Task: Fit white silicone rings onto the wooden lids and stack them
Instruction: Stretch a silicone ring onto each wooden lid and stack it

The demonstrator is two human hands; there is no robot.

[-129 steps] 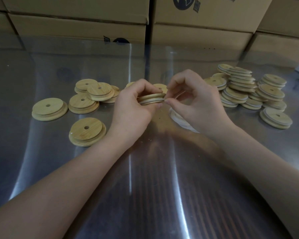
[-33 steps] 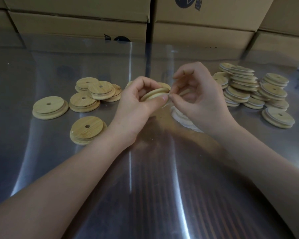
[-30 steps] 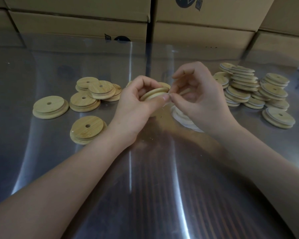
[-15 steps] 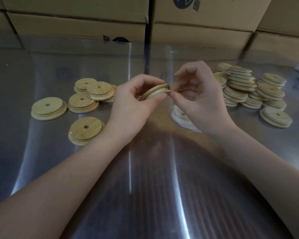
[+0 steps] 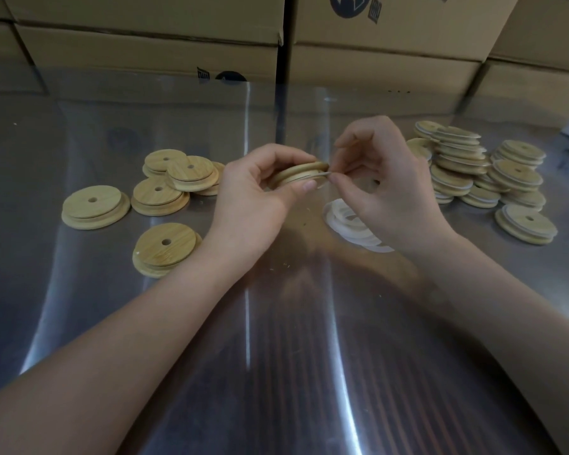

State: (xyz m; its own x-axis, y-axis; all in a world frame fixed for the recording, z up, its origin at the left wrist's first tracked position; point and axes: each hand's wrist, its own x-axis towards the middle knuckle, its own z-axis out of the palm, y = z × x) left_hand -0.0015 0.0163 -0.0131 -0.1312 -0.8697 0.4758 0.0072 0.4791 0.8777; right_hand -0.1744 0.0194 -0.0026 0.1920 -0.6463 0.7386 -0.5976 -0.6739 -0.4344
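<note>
reaches in from the near corners over a shiny steel table (image 5: pixel 276 372) with two bare forearms, meeting above its middle. leaves, near left, one bare wooden lid (image 5: pixel 165 247) flat on the steel, small hole in its centre. grips another wooden lid, the held lid (image 5: pixel 298 172), in the left hand (image 5: pixel 250 198): thumb under the near edge, fingers curled over the far side, disc tilted and raised off the table. pinches a thin white silicone ring (image 5: pixel 322 175) between thumb and forefinger of the right hand (image 5: pixel 391 192), just at the held lid's right rim, with the other fingers curled loosely above; touches the lid with the ring there, though cannot tell how much of it sits in the groove. keeps, directly under the right hand, a loose heap of spare silicone rings (image 5: pixel 345 221) on the table. shows, further left, a single lid (image 5: pixel 92 206) and a small cluster of bare lids (image 5: pixel 174 178), some overlapping. shows, further right, well apart from those, leaning stacks of ringed lids (image 5: pixel 473 169), white bands visible at their edges. ends at the back in a wall of closed cardboard boxes (image 5: pixel 145 50), contents hidden.
</note>
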